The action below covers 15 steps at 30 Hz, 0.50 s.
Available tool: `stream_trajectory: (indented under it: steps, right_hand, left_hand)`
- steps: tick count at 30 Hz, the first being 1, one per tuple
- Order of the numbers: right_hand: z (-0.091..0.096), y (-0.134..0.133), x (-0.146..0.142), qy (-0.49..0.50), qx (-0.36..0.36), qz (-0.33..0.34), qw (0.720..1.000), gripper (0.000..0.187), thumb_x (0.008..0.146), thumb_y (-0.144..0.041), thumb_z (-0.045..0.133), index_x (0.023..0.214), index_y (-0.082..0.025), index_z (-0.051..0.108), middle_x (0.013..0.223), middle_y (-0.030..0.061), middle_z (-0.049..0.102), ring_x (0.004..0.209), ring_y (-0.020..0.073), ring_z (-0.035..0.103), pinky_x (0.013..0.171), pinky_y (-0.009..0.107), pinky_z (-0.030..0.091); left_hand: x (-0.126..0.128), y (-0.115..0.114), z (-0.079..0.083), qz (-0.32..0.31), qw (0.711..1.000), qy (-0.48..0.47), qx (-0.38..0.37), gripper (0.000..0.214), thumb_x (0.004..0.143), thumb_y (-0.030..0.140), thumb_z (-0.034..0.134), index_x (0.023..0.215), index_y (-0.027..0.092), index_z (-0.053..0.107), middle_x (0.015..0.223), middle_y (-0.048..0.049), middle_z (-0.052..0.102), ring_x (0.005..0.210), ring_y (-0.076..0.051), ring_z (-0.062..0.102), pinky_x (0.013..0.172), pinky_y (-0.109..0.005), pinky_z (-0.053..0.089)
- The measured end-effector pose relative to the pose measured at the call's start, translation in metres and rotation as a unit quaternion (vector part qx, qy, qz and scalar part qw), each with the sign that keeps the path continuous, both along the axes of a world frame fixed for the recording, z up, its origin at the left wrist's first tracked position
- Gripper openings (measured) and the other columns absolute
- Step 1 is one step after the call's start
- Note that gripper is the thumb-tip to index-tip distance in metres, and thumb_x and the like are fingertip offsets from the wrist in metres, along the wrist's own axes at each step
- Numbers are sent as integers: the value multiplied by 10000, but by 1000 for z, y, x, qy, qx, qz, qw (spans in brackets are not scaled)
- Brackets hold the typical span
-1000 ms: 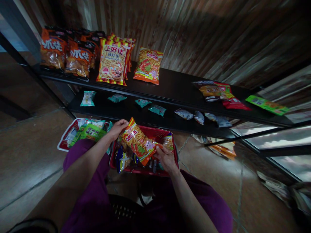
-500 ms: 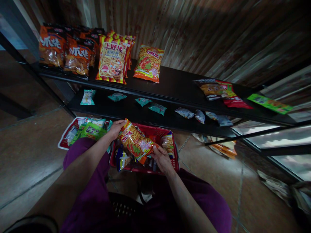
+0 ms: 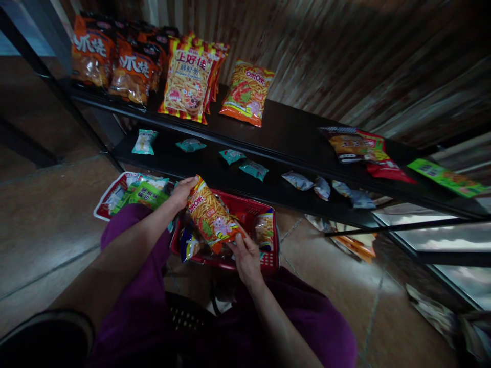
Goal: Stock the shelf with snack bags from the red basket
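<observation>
Both my hands grip an orange and yellow snack bag [image 3: 210, 212], tilted, over a red basket [image 3: 245, 204]. My left hand [image 3: 183, 193] pinches its upper left end, and my right hand [image 3: 245, 255] holds the lower right end. Under and around the bag, the basket holds other packets, among them a blue and yellow one [image 3: 188, 245] at the left and a clear-fronted snack packet [image 3: 264, 231] at the right. A matching orange snack bag [image 3: 248, 94] leans on the upper shelf beside red-and-yellow prawn cracker bags [image 3: 187, 79].
Black-and-orange bags [image 3: 134, 74] stand at the left of the upper black shelf [image 3: 291, 125]. Small teal packets [image 3: 230, 156] and silvery packets [image 3: 297, 180] lie on the lower shelf. A second basket [image 3: 103, 208] with green packets [image 3: 146, 194] sits left of my knee. Packages [image 3: 353, 243] lie on the floor.
The bag in my hands has turned a little more upright and its front faces me more. My right hand has shifted slightly left and down. The view has tilted, so the shelves appear shifted.
</observation>
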State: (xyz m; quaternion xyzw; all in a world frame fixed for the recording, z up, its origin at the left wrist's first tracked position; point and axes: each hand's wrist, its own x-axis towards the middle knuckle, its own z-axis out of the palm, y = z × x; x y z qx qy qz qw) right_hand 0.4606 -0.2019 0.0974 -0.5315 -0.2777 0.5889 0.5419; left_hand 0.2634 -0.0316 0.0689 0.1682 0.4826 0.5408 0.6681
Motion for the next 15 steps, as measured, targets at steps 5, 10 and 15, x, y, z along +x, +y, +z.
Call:
stream_trajectory:
  steps: [5,10,15]
  right_hand:
    - [-2,-3,4,-74,15,29,997,449,801,-437,630,1213,-261,604,1225,23,638,1031,208,627,870,345,527]
    - [-5,-2,7,-101,25,10,995,477,800,-453,623,1229,-247,591,1273,42,604,1080,231,608,867,363,532]
    - [-11,3,9,-100,37,-8,994,453,820,-442,605,1231,-251,589,1226,54,637,1045,221,631,854,363,539]
  left_hand:
    - [2,-1,6,-1,1000,-4,10,325,536,363,835,713,156,657,609,13,644,538,-119,566,603,-269,476]
    - [4,-2,8,-17,1000,6,21,336,533,394,830,701,159,657,597,12,644,543,-123,568,603,-267,472]
    - [5,-3,5,-19,999,13,45,363,513,425,828,705,160,669,627,12,659,549,-115,559,598,-251,452]
